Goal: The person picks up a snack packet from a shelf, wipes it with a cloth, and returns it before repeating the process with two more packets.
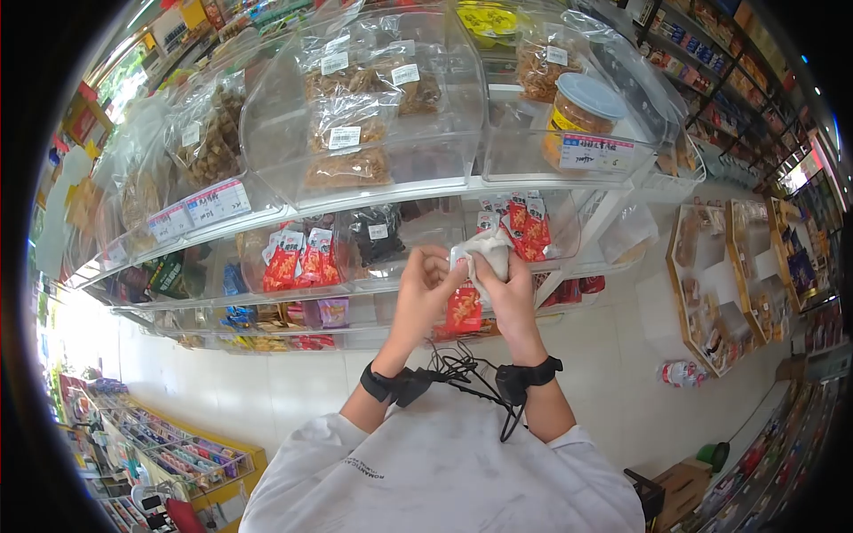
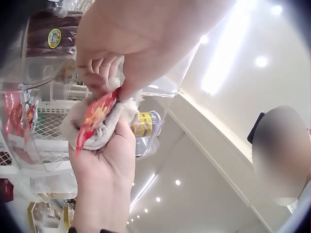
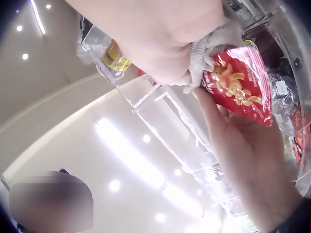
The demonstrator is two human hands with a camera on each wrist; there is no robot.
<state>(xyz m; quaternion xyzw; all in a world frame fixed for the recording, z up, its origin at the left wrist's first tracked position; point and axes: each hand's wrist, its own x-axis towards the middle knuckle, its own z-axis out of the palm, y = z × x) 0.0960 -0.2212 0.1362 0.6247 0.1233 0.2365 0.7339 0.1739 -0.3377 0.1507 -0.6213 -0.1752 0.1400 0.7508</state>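
A red snack packet (image 1: 464,311) with a picture of yellowish pieces on its front hangs between the two hands over the shelf front. My left hand (image 1: 421,291) pinches its upper edge, thumb in front and fingers behind. In my right hand (image 1: 515,302) is a crumpled whitish cloth (image 1: 491,253), gripped with the thumb on top and lying against the packet. Seen from the right wrist, the packet (image 3: 238,85) shows its printed face, with the cloth (image 3: 206,53) along its top. Part of the packet's top is hidden by cloth and fingers.
Clear bins hold more red packets (image 1: 302,258), a dark bagged snack (image 1: 377,233) and another red group (image 1: 526,226). Above them are bagged dried snacks (image 1: 346,147) and a blue-lidded tub (image 1: 582,115). Black cables (image 1: 458,369) hang between the wrists.
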